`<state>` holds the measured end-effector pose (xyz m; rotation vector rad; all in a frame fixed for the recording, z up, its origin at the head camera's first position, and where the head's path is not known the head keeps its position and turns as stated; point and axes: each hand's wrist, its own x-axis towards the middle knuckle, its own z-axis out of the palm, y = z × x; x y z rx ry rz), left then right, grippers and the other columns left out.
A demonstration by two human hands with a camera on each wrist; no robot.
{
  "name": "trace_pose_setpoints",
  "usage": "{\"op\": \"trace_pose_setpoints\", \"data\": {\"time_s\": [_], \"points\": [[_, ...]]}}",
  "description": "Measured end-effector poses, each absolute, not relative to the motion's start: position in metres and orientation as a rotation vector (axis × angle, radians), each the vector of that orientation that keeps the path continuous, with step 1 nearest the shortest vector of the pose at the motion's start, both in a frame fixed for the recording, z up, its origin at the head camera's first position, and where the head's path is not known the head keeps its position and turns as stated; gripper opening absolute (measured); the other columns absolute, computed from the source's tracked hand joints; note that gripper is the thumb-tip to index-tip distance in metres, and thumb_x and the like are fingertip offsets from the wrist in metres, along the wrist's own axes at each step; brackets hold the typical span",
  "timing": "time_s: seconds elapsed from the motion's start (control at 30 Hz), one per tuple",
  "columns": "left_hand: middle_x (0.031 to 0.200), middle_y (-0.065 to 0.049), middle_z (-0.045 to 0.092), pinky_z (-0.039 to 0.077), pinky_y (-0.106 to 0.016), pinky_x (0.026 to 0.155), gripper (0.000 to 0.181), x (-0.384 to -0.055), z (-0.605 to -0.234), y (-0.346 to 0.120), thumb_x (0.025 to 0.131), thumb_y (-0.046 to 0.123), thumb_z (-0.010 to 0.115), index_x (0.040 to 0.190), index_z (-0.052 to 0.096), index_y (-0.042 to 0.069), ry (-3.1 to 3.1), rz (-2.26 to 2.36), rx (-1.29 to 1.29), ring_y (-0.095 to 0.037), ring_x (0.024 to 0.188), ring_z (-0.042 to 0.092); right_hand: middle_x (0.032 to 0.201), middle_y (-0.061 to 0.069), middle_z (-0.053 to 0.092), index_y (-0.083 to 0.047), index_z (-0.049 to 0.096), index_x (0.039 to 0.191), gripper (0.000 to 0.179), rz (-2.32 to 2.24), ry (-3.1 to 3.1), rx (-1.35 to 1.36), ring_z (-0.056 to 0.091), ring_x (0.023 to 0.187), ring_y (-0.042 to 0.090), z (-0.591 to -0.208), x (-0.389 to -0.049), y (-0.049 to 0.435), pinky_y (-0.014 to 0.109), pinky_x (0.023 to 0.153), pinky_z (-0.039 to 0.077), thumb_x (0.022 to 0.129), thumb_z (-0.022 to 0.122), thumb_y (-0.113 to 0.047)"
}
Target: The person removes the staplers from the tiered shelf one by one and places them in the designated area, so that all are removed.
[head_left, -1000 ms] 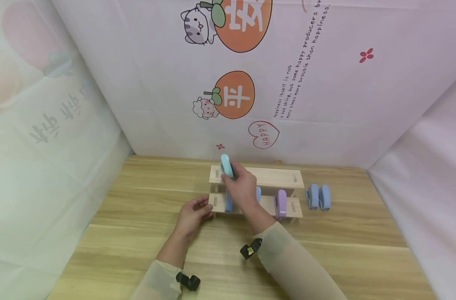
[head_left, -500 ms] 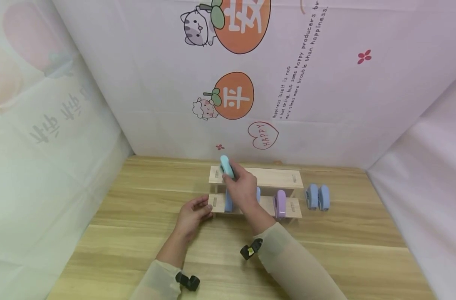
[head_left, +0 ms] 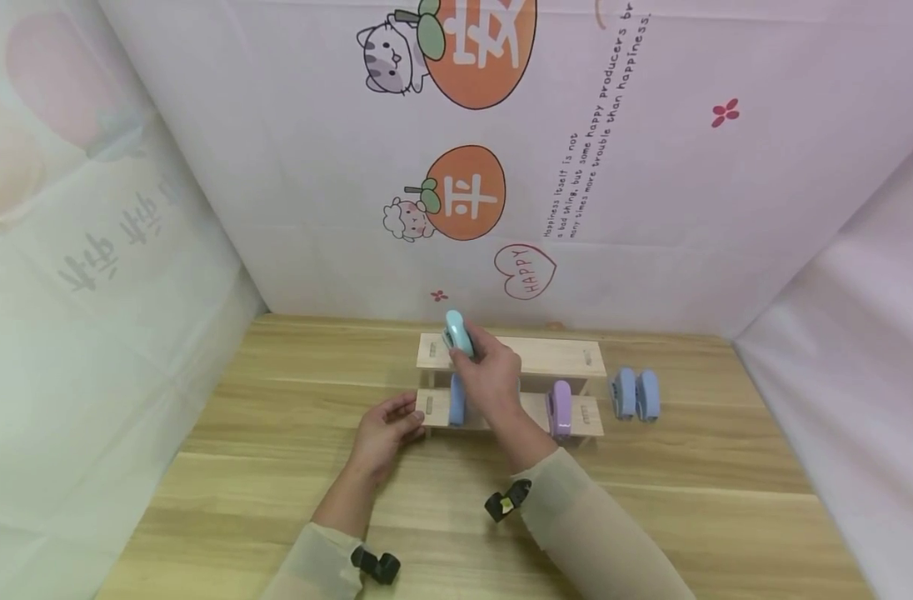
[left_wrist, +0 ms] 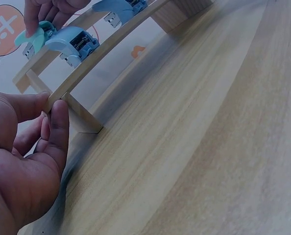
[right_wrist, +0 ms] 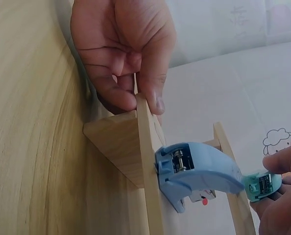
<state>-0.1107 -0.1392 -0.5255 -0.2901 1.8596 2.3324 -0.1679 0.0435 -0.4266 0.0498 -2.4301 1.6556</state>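
Observation:
My right hand (head_left: 490,379) holds a mint-green stapler (head_left: 458,332) at the left end of the back wooden shelf (head_left: 554,354). Whether the stapler touches the board is hard to tell. With thumb and fingers, my left hand (head_left: 381,432) pinches the left end of the front wooden shelf (left_wrist: 82,73). On that front board stand a blue stapler (right_wrist: 199,164) near the left end and a purple stapler (head_left: 561,408) near the right. Between them, my right hand mostly hides another blue stapler (left_wrist: 118,9) in the head view.
Two more blue staplers, one (head_left: 625,393) beside the other (head_left: 648,396), stand on the wooden table (head_left: 696,467) right of the shelves. A printed white cloth wall (head_left: 636,275) rises close behind the back shelf, with white cloth at both sides.
My right hand has shifted slightly to the right with the mint-green stapler, covering more of the blue stapler behind it. My left hand stays on the front shelf's end.

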Motion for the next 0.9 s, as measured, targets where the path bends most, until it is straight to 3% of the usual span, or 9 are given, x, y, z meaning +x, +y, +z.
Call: {"op": "trace_pose_setpoints", "data": {"time_s": [0.4,0.9], "points": [[0.127,-0.019,0.060,0.063,-0.036,0.094,0.050,-0.111,-0.523,-0.139,0.090,-0.001,0.077,0.137,0.060,-0.004,1.821,2.360,-0.318,-0.024,0.104,0.067,0.137,0.012,0.066,-0.010,0.065,0.139,0.049,1.685,-2.402,0.033,0.063,0.126,0.025,-0.422,-0.166,0.052,0.030,0.100,0.057,0.092,0.077,-0.012],[0.126,-0.020,0.059,0.063,-0.035,0.094,0.050,-0.112,-0.525,-0.138,0.090,-0.002,0.076,0.137,0.060,-0.005,1.820,2.362,-0.319,-0.024,0.103,0.066,0.139,0.012,0.065,-0.009,0.065,0.140,0.050,1.675,-2.385,0.019,0.062,0.128,0.026,-0.421,-0.167,0.072,0.033,0.104,0.056,0.091,0.076,-0.015]]}}
